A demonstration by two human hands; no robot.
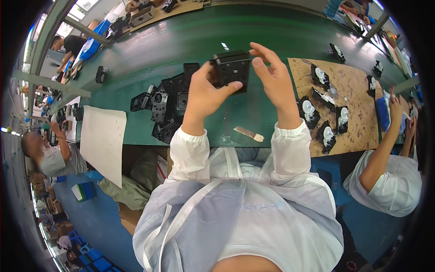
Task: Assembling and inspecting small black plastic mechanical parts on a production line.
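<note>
My left hand (206, 93) grips a black box-shaped plastic housing (233, 68), its thumb across the lower face, above the green bench. Just right of the housing, my right hand (273, 81) is raised with thumb and fingers apart, and I see nothing in it. To the left of my left hand lies a pile of similar black plastic parts (159, 106). A short flat strip with a pale end (248, 133) rests on the bench near its front edge, below my hands.
At right, a stained brown board (362, 131) bears several black parts with white round pieces (308, 109). A white sheet (104, 136) hangs over the bench edge at left. Co-workers sit on both sides, one (385, 177) close at right. A lone black part (100, 74) lies far left.
</note>
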